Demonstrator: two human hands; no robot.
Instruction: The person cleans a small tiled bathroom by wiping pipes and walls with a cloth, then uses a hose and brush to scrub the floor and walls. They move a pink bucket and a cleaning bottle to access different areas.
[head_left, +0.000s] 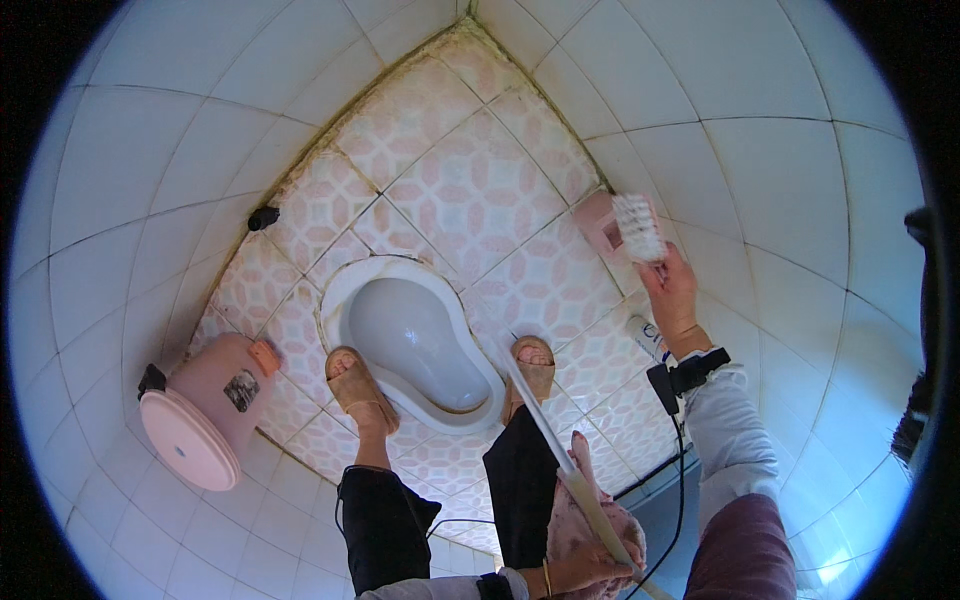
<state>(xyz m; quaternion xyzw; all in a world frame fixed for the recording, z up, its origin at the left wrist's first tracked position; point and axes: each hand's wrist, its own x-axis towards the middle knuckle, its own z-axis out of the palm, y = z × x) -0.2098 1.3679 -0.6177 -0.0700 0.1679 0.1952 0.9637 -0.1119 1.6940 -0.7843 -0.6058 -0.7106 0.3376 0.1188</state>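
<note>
A brush with white bristles (638, 227) is in my right hand (671, 289), bristles facing the floor side, beside the right wall. Just left of it, a pink plastic object (600, 223) stands against that wall. My left hand (589, 570), low in the view, holds a pale hose (592, 504) together with a pink cloth (622, 521). The hose runs up towards my foot, and clear water seems to leave its end. Between my sandalled feet lies a white squat toilet (409, 337), set in the pink-patterned tile floor (450, 172).
A pink lidded bin (191, 442) stands at the left wall. A black pipe end (263, 218) sticks out farther up that wall. Below my right hand is a white bottle (645, 334) bearing writing. At the far right edge hangs a dark bristled thing (909, 420).
</note>
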